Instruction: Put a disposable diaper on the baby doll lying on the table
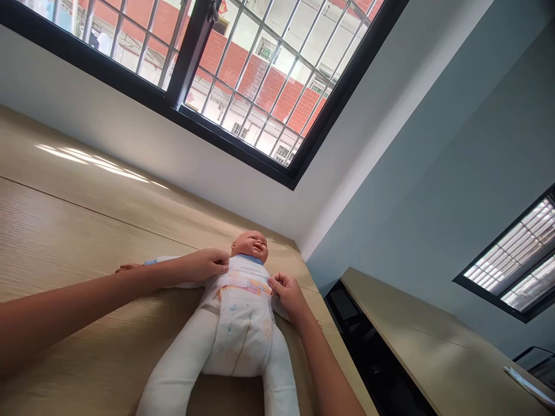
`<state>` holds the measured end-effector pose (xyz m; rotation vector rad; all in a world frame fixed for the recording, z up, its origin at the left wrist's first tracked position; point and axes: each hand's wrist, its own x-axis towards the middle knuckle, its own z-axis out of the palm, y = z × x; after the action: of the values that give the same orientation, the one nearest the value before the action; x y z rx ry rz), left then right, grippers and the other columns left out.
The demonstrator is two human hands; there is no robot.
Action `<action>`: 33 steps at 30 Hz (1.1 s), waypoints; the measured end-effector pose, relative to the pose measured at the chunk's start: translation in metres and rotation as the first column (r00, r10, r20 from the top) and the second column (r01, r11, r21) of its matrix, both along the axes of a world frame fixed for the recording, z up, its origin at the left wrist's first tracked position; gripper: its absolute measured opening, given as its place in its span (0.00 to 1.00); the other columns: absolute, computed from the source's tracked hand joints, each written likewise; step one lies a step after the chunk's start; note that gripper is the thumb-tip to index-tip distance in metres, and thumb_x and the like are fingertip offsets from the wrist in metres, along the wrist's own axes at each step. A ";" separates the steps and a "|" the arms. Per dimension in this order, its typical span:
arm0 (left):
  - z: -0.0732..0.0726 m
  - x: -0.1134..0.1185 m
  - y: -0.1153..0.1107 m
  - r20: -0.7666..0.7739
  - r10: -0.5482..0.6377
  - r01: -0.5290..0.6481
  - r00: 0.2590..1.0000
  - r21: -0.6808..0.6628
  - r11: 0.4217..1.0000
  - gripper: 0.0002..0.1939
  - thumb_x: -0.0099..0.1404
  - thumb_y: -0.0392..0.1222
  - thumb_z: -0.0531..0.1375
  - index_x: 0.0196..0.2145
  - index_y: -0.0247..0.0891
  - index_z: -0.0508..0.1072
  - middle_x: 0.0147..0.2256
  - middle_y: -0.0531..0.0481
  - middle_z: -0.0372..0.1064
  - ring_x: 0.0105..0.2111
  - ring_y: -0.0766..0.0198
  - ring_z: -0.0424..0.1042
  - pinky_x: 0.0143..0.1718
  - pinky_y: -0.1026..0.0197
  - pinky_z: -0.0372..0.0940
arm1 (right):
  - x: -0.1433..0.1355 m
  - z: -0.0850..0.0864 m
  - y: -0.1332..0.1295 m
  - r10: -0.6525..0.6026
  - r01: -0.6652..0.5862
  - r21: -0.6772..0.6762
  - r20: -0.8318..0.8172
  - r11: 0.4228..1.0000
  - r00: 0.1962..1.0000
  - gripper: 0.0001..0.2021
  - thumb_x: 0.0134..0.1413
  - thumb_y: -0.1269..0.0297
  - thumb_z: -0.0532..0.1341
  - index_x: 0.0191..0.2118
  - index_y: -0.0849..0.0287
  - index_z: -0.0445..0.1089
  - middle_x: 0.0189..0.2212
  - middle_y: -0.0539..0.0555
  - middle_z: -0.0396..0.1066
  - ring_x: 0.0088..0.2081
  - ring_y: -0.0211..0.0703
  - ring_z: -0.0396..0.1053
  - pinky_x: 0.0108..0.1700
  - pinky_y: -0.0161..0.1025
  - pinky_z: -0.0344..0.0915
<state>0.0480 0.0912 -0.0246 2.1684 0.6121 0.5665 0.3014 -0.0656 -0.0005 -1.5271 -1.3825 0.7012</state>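
Observation:
A baby doll (255, 247) lies on its back on a wooden table (108, 242), its head toward the window wall. It has white cloth legs and wears a white shirt (245, 267) with a blue collar, plus a white diaper (243, 335) with an orange and pink waistband. My left hand (214, 263) is closed in a pinch on the shirt at the chest, on the image's left side. On the opposite side, my right hand (288, 292) pinches the shirt's edge near the diaper's waistband. The fingertips partly cover the cloth they grip.
Behind the table is a black-framed window (243, 153) with metal bars. To the right, past a dark gap, stands a second wooden table (416, 323) with a white object (526, 386) on its far right. Another window (515, 260) is in the right wall.

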 end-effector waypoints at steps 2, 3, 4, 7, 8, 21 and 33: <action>0.000 -0.001 0.003 -0.008 -0.022 0.022 1.000 -0.025 0.999 0.14 0.60 0.53 0.58 0.28 0.39 0.63 0.26 0.55 0.57 0.29 0.63 0.54 0.30 0.60 0.49 | 0.000 0.001 0.000 0.006 -0.006 -0.015 -0.012 1.000 1.000 0.23 0.47 0.42 0.68 0.25 0.57 0.63 0.21 0.45 0.62 0.25 0.37 0.59 0.30 0.36 0.55; 0.000 -0.002 0.004 -0.015 -0.038 0.038 0.999 -0.040 0.999 0.14 0.60 0.52 0.58 0.27 0.40 0.62 0.26 0.55 0.56 0.28 0.63 0.53 0.30 0.60 0.48 | 0.000 0.001 0.000 0.007 -0.008 -0.021 -0.009 1.000 1.000 0.23 0.46 0.42 0.68 0.25 0.57 0.63 0.20 0.45 0.62 0.25 0.37 0.59 0.30 0.36 0.55; 0.001 -0.003 0.005 -0.021 -0.054 0.053 0.998 -0.053 0.997 0.14 0.59 0.51 0.58 0.27 0.40 0.62 0.26 0.56 0.55 0.28 0.63 0.53 0.30 0.60 0.48 | 0.000 0.002 -0.001 0.008 -0.008 -0.025 -0.008 1.000 1.000 0.23 0.46 0.42 0.69 0.25 0.57 0.64 0.20 0.46 0.63 0.25 0.37 0.60 0.30 0.35 0.55; 0.004 -0.005 0.005 -0.038 -0.069 0.067 0.997 -0.063 0.996 0.12 0.58 0.48 0.59 0.26 0.40 0.62 0.26 0.55 0.56 0.28 0.63 0.53 0.29 0.59 0.47 | -0.001 0.003 -0.001 -0.014 0.014 -0.025 0.002 1.000 1.000 0.22 0.45 0.44 0.70 0.26 0.58 0.67 0.21 0.47 0.67 0.25 0.38 0.62 0.30 0.35 0.56; 0.004 -0.006 0.004 -0.042 -0.066 0.063 0.997 -0.055 0.996 0.11 0.58 0.48 0.59 0.26 0.40 0.62 0.26 0.55 0.56 0.28 0.63 0.53 0.29 0.59 0.47 | -0.002 0.003 -0.001 -0.024 0.024 -0.020 0.004 0.999 1.000 0.21 0.44 0.45 0.71 0.26 0.59 0.68 0.21 0.48 0.68 0.25 0.39 0.63 0.30 0.36 0.57; 0.028 -0.011 -0.008 0.090 0.109 -0.099 0.990 -0.110 0.989 0.20 0.61 0.58 0.59 0.24 0.40 0.62 0.21 0.54 0.60 0.24 0.62 0.61 0.27 0.61 0.53 | 0.003 -0.005 -0.028 -0.320 0.285 0.293 0.080 0.913 0.944 0.16 0.51 0.49 0.66 0.28 0.58 0.68 0.24 0.50 0.67 0.27 0.41 0.63 0.30 0.38 0.60; 0.014 -0.009 -0.020 -0.130 0.175 -0.130 0.976 0.297 0.946 0.10 0.64 0.48 0.53 0.30 0.39 0.66 0.30 0.49 0.71 0.30 0.59 0.64 0.31 0.59 0.52 | -0.008 -0.021 -0.023 -0.284 0.215 0.204 0.424 0.955 0.860 0.13 0.59 0.55 0.57 0.27 0.55 0.61 0.25 0.50 0.67 0.30 0.43 0.63 0.34 0.38 0.55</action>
<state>0.0389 0.0710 -0.0109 2.4695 0.8321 0.6036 0.2932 -0.0881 -0.0217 -1.7750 -1.4892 0.0724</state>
